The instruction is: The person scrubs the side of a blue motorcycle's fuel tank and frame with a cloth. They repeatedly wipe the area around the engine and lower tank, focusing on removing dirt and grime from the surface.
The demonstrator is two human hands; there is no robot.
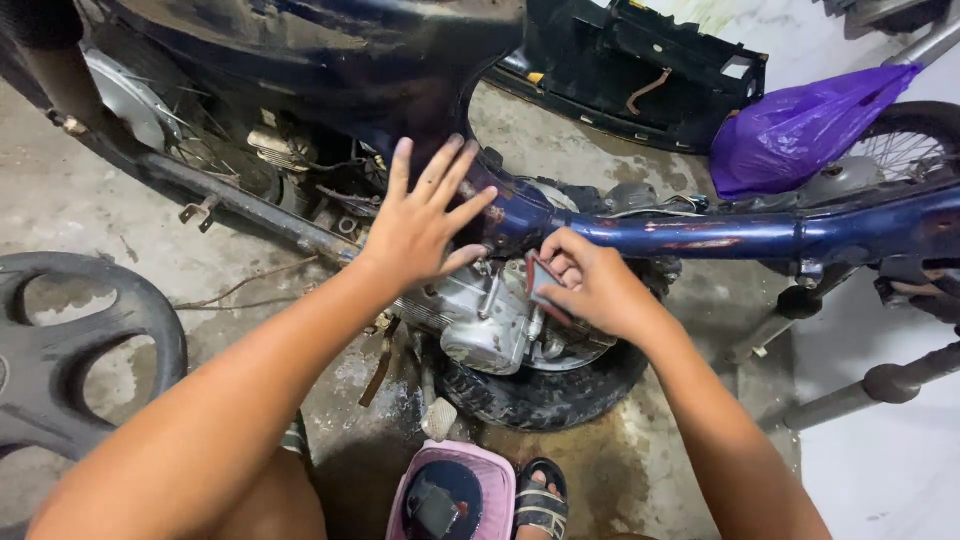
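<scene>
A stripped dark blue motorbike frame (700, 235) lies across the concrete floor, with its silver engine (480, 320) under the frame tube. My left hand (420, 220) is spread flat, fingers apart, resting against the frame just above the engine. My right hand (590, 285) is closed on a small tool with a dark and reddish handle (540, 278), held at the engine's upper right side, just below the frame tube.
A loose black tyre (545, 395) lies under the engine. A black wheel cover (70, 350) is at the left, a purple plastic bag (800, 130) and spoked wheel at the right, a black body panel (640, 75) behind. A pink container (455, 495) and my sandalled foot (540, 500) are below.
</scene>
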